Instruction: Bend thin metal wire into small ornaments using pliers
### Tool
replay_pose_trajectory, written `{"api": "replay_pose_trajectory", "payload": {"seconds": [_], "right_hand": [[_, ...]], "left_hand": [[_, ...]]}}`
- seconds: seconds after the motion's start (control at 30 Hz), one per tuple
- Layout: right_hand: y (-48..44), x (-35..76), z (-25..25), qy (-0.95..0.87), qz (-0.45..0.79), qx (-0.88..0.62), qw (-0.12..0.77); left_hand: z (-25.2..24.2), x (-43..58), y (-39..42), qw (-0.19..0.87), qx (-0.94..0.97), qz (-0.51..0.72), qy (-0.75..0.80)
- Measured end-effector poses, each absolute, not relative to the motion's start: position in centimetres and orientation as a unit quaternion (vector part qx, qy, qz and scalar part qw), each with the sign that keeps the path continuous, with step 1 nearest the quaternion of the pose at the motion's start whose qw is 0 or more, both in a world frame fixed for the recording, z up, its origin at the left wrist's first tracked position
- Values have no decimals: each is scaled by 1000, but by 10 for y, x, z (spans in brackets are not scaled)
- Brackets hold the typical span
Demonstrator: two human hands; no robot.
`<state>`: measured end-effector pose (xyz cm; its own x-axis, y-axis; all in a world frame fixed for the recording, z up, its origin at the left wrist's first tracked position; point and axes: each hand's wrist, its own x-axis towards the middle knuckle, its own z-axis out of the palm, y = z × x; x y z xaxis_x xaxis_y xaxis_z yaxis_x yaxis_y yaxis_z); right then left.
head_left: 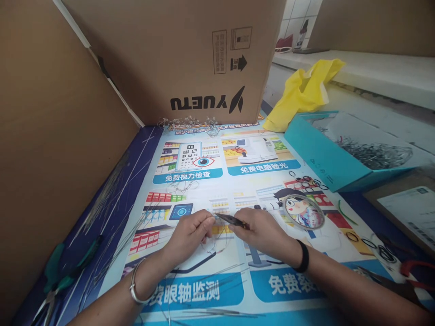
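Observation:
Near the middle of the printed sheet, my left hand (193, 231) is closed, pinching a thin wire (222, 242) that loops down below the fingers. My right hand (260, 231) is wrapped round dark needle-nose pliers (231, 219). The pliers' tips point left and meet the wire right beside my left fingertips. Whether the jaws are fully closed is too small to tell. A round clear dish (303, 212) lies just beyond my right wrist.
Cardboard panels (163, 59) stand at the back and left. A teal box (326, 154) of metal pieces and a yellow cloth (302, 93) lie back right. Green-handled pliers (54, 276) lie left, loose wires (108, 194) nearby, black rings (385, 253) and red-handled pliers (418, 274) right.

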<state>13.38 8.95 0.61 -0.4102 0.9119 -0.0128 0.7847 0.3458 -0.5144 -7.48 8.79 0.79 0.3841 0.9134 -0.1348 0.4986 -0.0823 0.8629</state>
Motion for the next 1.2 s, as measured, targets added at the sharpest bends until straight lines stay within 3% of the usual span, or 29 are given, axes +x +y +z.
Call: {"api": "replay_pose_trajectory", "payload": {"seconds": [0.23, 0.7, 1.03, 1.2], "right_hand": [[88, 135, 5, -809, 231, -519, 149], [85, 130, 5, -835, 177, -506, 127], [80, 127, -1, -864, 68, -483, 126], [79, 127, -2, -862, 72, -485, 127]], "left_hand": [[9, -76, 90, 436, 724, 211, 492], [-3, -80, 92, 188, 821, 336, 422], [3, -76, 86, 177, 824, 311, 440], [3, -77, 88, 223, 810, 316, 440]]}}
